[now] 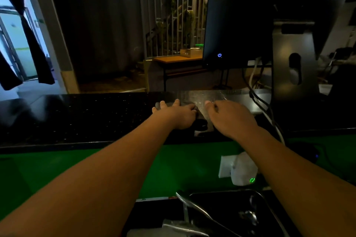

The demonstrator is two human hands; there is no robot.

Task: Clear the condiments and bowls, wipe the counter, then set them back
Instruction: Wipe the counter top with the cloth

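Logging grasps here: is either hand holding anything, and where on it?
Cannot be told. The left hand lies spread on the counter; the right hand has curled fingers, their grasp hidden.

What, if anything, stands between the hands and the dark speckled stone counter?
Nothing visible does. The left hand rests with spread fingers on the dark speckled stone counter, the right hand beside it.

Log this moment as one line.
left hand: spread on counter | right hand: curled, hold unclear | monitor: right of hands
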